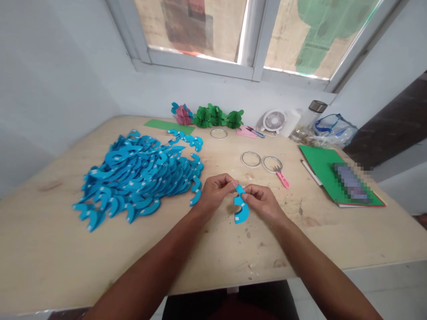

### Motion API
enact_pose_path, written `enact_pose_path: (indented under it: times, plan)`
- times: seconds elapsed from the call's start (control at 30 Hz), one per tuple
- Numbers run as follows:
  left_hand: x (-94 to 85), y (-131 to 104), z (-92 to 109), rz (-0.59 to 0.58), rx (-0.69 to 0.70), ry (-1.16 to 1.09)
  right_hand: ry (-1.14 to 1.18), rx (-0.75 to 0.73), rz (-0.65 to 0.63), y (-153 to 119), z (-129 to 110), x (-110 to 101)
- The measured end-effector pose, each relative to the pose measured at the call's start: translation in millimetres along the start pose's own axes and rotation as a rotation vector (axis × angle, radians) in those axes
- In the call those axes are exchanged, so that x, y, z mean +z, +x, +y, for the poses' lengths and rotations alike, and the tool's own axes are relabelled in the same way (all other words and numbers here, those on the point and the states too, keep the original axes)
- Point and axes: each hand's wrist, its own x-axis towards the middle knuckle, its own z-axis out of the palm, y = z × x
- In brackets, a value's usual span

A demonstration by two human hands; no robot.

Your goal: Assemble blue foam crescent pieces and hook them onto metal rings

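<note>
Between my two hands, just above the table, is a blue paper cutout with curved arms and small white squares on it. My left hand pinches its upper end between thumb and fingers. On the other side, my right hand grips the same cutout near its middle, fingertips closed. The lower curve hangs free below the fingers. To the left of my left hand spreads a large heap of similar blue paper cutouts, many with white squares on them.
Rolls of tape and pink-handled snips lie beyond my hands. Green paper figures, a small white fan and a glass bottle stand along the wall. At right lies a green folder with a blurred-out object on it.
</note>
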Motion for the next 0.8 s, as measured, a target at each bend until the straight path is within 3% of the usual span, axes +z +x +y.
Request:
enact_pose_path:
  times: [0.17,0.43,0.8]
  plan:
    - [-1.2,4.6,-6.1,0.001,0.000,0.012,-0.031,-0.024,-0.013,0.4,1.3,-1.4]
    - [-0.2,6.4,-11.2,-0.011,-0.079,-0.052,-0.070,-0.040,0.073,1.8,7.2,-1.3]
    - [6.4,-2.6,0.1,0.124,0.037,0.153,-0.270,-0.112,0.070,1.2,5.5,-0.5]
